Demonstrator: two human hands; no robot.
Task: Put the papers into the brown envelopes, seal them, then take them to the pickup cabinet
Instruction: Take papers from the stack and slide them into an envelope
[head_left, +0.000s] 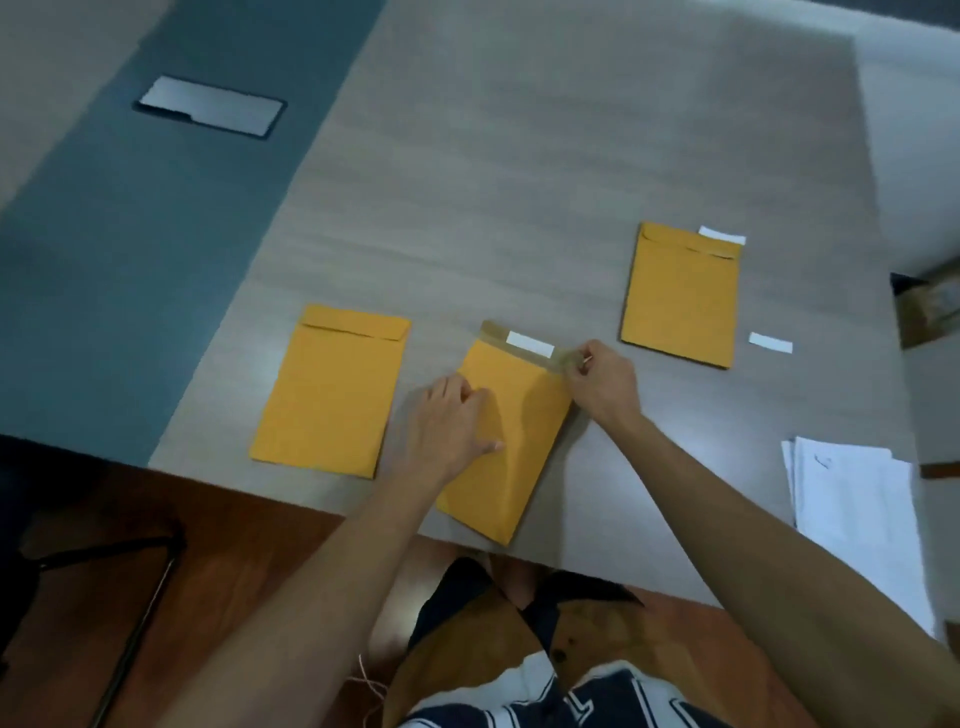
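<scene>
The right hand (602, 384), centre of frame, pinches the right end of the open flap (519, 340) of the middle envelope (506, 441) between thumb and fingertips. A white strip (530, 343) lies along that flap. The left hand (452, 421) rests on the same envelope's left edge, fingers loosely bent, thumb pressing on the face; it grasps nothing. This envelope lies tilted, its lower end overhanging the near edge of the table (519, 182).

Left of it, apart, a second envelope (332, 389) lies flat, flap closed. Upper right, well apart, a third envelope (680, 296) lies with a white slip (722, 235) showing at its top edge. A loose white strip (770, 343) lies just right of it. White papers (857, 499) sit stacked at the table's right edge. A grey plate (210, 106) is set in the blue floor, upper left.
</scene>
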